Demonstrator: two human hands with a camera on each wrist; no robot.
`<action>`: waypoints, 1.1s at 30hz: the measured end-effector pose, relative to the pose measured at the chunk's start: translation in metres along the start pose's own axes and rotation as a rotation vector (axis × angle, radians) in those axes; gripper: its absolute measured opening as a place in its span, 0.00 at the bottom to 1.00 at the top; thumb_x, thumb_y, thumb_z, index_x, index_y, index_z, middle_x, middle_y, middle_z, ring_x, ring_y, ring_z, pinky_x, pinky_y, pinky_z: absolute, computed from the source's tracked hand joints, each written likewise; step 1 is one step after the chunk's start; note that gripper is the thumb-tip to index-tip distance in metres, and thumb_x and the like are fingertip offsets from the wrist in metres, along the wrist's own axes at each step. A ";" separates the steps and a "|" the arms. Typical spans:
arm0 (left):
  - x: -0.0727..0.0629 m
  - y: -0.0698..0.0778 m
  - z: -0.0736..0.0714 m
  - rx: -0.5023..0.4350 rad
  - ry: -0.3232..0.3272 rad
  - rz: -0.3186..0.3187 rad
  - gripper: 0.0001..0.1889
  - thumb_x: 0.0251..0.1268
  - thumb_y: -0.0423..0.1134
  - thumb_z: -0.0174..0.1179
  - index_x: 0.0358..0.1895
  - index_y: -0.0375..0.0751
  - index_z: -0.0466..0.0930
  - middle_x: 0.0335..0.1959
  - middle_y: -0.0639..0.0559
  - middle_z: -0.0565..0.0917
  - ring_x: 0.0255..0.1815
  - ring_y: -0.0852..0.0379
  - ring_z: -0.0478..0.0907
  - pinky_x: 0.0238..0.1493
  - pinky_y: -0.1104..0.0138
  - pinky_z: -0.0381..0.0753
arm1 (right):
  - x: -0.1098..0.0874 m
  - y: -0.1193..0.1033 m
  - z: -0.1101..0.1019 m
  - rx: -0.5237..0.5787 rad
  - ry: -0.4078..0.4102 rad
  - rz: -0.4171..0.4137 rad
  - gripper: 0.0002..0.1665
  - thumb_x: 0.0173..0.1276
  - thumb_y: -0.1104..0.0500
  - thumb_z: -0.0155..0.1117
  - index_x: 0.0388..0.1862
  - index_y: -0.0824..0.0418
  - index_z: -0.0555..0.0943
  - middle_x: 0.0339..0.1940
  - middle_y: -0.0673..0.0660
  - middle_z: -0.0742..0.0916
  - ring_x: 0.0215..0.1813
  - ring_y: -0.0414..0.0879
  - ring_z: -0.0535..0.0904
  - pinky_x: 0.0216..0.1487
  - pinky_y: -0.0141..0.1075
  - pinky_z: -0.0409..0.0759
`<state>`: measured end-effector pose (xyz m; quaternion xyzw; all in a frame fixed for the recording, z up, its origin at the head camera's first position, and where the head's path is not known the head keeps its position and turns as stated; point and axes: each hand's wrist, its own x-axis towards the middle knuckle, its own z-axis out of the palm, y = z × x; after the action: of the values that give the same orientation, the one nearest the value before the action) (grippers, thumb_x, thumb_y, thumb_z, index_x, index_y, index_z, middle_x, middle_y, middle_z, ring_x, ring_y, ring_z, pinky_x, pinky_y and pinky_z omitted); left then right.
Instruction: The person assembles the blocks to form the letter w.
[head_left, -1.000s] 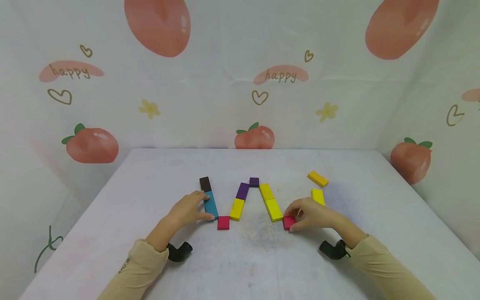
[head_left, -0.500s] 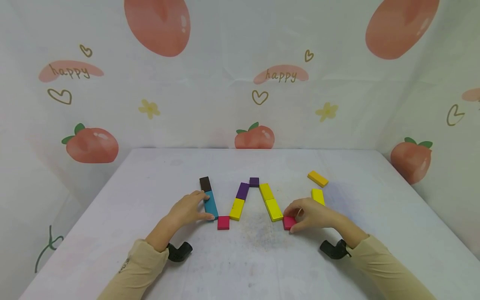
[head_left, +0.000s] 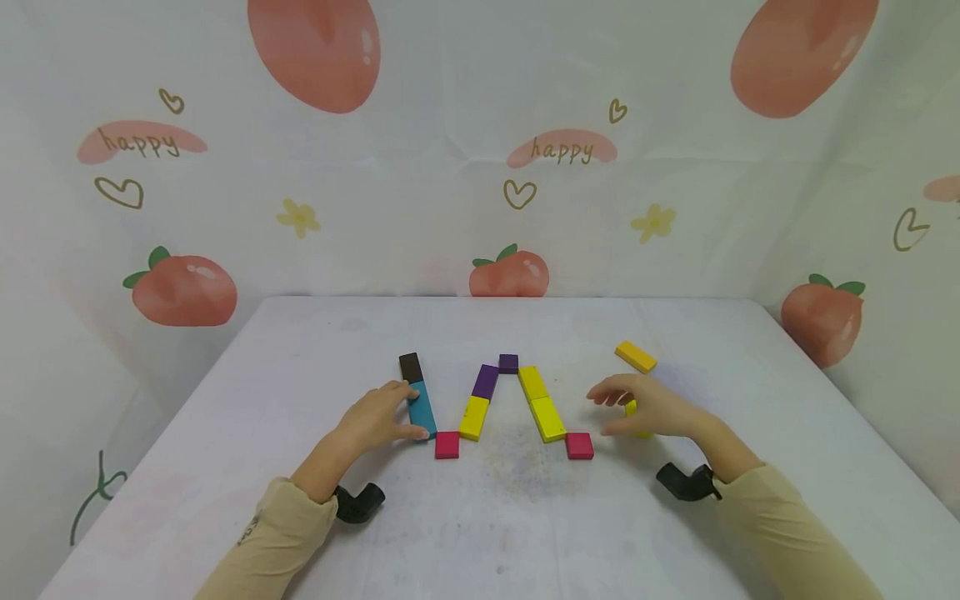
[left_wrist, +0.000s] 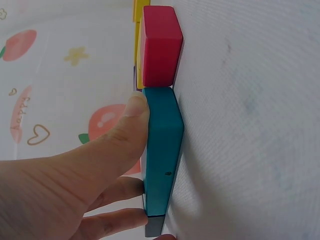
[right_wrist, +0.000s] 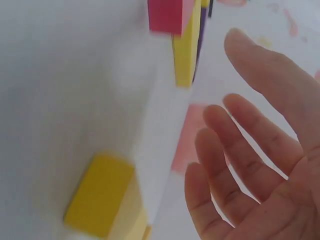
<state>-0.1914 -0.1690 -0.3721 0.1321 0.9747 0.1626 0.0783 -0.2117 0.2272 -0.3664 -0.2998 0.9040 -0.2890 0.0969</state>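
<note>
My left hand [head_left: 381, 414] rests on a blue block [head_left: 423, 414], thumb near its front end and fingers farther back. In the left wrist view the thumb [left_wrist: 135, 107] touches the top of that block. A dark brown block [head_left: 410, 367] continues the line behind it, and a red block [head_left: 447, 445] meets its front corner. Fingers spread and holding nothing, my right hand [head_left: 651, 406] hovers over a yellow block [head_left: 631, 408], partly hiding it. Left of that hand a second red block [head_left: 580, 446] lies at the foot of two yellow blocks [head_left: 547, 419] set end to end.
Between the red blocks, another yellow block [head_left: 474, 418] and a purple block [head_left: 485, 382] slant up to a small purple block [head_left: 508, 363]. An orange-yellow block [head_left: 636, 357] lies behind my right hand. A patterned cloth wall [head_left: 390, 242] closes off the table's back.
My right hand has let go of the right red block and moved right and back, over the loose yellow block. The left hand has stayed on the blue block.
</note>
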 end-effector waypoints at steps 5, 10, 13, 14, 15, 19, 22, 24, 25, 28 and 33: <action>0.000 0.000 0.001 0.001 0.006 0.004 0.35 0.51 0.51 0.68 0.60 0.35 0.71 0.63 0.34 0.70 0.59 0.36 0.71 0.59 0.46 0.74 | -0.005 0.014 -0.010 -0.025 0.083 0.069 0.30 0.54 0.56 0.72 0.54 0.65 0.75 0.50 0.62 0.83 0.50 0.55 0.76 0.54 0.49 0.78; -0.001 0.001 0.000 0.007 0.008 0.013 0.35 0.51 0.50 0.68 0.59 0.34 0.71 0.64 0.33 0.70 0.60 0.35 0.70 0.60 0.46 0.73 | -0.011 0.029 -0.015 -0.016 0.113 0.124 0.39 0.52 0.55 0.73 0.61 0.67 0.70 0.57 0.68 0.78 0.55 0.60 0.73 0.57 0.57 0.74; -0.002 0.002 -0.001 0.014 0.007 0.014 0.34 0.51 0.50 0.68 0.59 0.34 0.72 0.64 0.33 0.69 0.60 0.35 0.70 0.60 0.46 0.73 | -0.014 0.035 -0.017 -0.009 0.103 0.149 0.45 0.51 0.53 0.74 0.65 0.67 0.65 0.61 0.70 0.74 0.58 0.63 0.70 0.58 0.60 0.72; -0.003 0.002 -0.001 0.014 0.005 0.012 0.34 0.51 0.51 0.68 0.59 0.34 0.72 0.64 0.33 0.69 0.60 0.35 0.70 0.60 0.46 0.73 | -0.015 0.037 -0.017 -0.007 0.100 0.151 0.48 0.50 0.53 0.75 0.66 0.68 0.64 0.62 0.71 0.72 0.58 0.63 0.69 0.59 0.60 0.71; -0.003 0.002 -0.001 0.014 0.004 0.010 0.34 0.51 0.51 0.68 0.59 0.34 0.72 0.64 0.33 0.69 0.60 0.35 0.70 0.60 0.46 0.73 | -0.017 0.038 -0.018 -0.006 0.095 0.151 0.49 0.49 0.53 0.75 0.66 0.68 0.63 0.63 0.71 0.71 0.58 0.64 0.68 0.59 0.61 0.71; -0.003 0.002 -0.001 0.013 0.004 0.012 0.35 0.51 0.51 0.68 0.59 0.34 0.72 0.64 0.33 0.69 0.60 0.35 0.70 0.60 0.47 0.73 | -0.021 0.043 -0.018 -0.006 0.066 0.147 0.53 0.47 0.53 0.76 0.68 0.68 0.60 0.65 0.72 0.67 0.58 0.65 0.67 0.57 0.62 0.71; -0.002 0.001 0.000 0.012 0.008 0.020 0.35 0.50 0.51 0.68 0.59 0.34 0.72 0.64 0.33 0.69 0.60 0.35 0.70 0.60 0.47 0.73 | -0.024 0.046 -0.017 -0.013 0.047 0.139 0.55 0.46 0.53 0.77 0.68 0.68 0.59 0.65 0.72 0.66 0.58 0.65 0.68 0.57 0.62 0.71; -0.002 0.001 0.000 0.012 0.010 0.024 0.35 0.50 0.51 0.68 0.59 0.34 0.72 0.64 0.32 0.69 0.60 0.35 0.70 0.60 0.47 0.73 | -0.025 0.048 -0.015 -0.013 0.044 0.133 0.55 0.46 0.53 0.77 0.68 0.69 0.59 0.65 0.72 0.67 0.58 0.65 0.69 0.57 0.62 0.70; -0.002 0.001 0.000 0.012 0.011 0.025 0.35 0.50 0.51 0.68 0.59 0.34 0.72 0.64 0.32 0.69 0.60 0.35 0.70 0.60 0.47 0.73 | -0.025 0.049 -0.015 -0.014 0.042 0.132 0.55 0.45 0.52 0.77 0.68 0.69 0.59 0.64 0.72 0.67 0.57 0.64 0.69 0.57 0.62 0.70; -0.001 0.001 0.001 0.007 0.010 0.021 0.35 0.51 0.51 0.68 0.60 0.34 0.71 0.64 0.33 0.69 0.61 0.35 0.70 0.60 0.47 0.73 | -0.026 0.050 -0.013 -0.016 0.040 0.134 0.55 0.45 0.52 0.77 0.67 0.69 0.59 0.62 0.71 0.69 0.57 0.63 0.69 0.57 0.62 0.70; 0.000 0.001 0.001 0.005 0.010 0.016 0.35 0.51 0.51 0.68 0.60 0.34 0.71 0.64 0.33 0.69 0.61 0.35 0.70 0.61 0.47 0.72 | -0.027 0.051 -0.013 -0.025 0.046 0.128 0.54 0.45 0.52 0.77 0.67 0.69 0.61 0.61 0.70 0.71 0.56 0.62 0.70 0.57 0.61 0.71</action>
<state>-0.1908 -0.1680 -0.3732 0.1394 0.9743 0.1615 0.0718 -0.2197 0.2824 -0.3856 -0.2357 0.9269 -0.2777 0.0907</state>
